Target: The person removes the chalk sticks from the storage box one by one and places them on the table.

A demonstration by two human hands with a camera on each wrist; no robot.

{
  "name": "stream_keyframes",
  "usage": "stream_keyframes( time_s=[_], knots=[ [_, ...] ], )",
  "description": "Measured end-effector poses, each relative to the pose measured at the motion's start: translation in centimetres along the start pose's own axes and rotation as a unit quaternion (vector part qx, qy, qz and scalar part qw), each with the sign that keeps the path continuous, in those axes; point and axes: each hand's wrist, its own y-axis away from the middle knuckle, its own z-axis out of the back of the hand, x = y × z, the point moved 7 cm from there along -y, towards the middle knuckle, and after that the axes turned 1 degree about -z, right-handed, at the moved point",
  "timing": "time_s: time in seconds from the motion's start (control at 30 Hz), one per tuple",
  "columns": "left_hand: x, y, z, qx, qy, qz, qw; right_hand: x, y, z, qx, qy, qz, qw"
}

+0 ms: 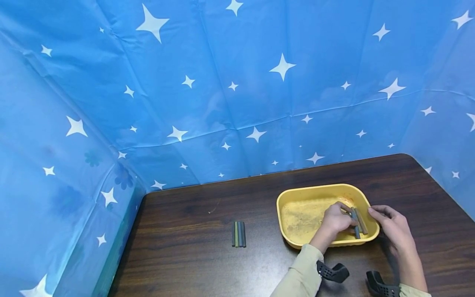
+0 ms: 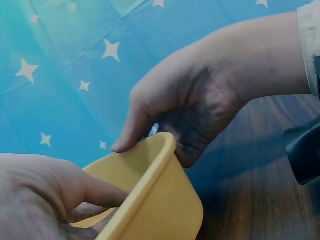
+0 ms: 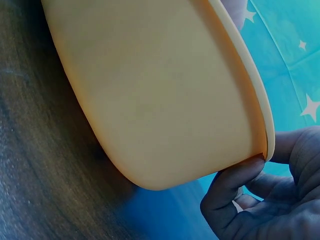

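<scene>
A shallow yellow plastic tray sits on the dark wooden table. My left hand reaches down into its right side, and the thumb and a finger pinch a thin blue-grey stick; the fingertips are partly hidden. A brownish stick leans just right of it, along the tray's end wall. At the right end, my right hand grips the rim, thumb over the inside and curled fingers beneath the lip, as the right wrist view shows at the tray corner.
Several short sticks, dark grey, green and bluish, lie side by side on the table left of the tray. A blue curtain with white stars hangs behind and beside the table. Both wrists wear black camera mounts.
</scene>
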Motion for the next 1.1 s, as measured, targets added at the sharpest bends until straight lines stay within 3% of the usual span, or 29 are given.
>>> stream_keyframes(
  time_s=[0.3, 0.57, 0.83, 1.1],
  knots=[
    [-0.1, 0.2, 1.7, 0.022, 0.1, 0.002, 0.9948, -0.2, 0.0, -0.1, 0.0, -0.006, -0.003, 1.0],
    [-0.4, 0.3, 4.2, 0.041, 0.164, -0.001, 0.9857, -0.2, -0.2, -0.1, -0.006, -0.01, -0.014, 0.9998],
    [0.1, 0.7, 6.6, 0.042, 0.189, -0.015, 0.981, -0.2, -0.3, 0.0, -0.002, 0.0, -0.017, 0.9999],
    [0.5, 1.8, 10.6, -0.001, 0.191, -0.064, 0.9795, -0.1, -0.2, -0.2, -0.002, -0.002, -0.018, 0.9998]
  ],
)
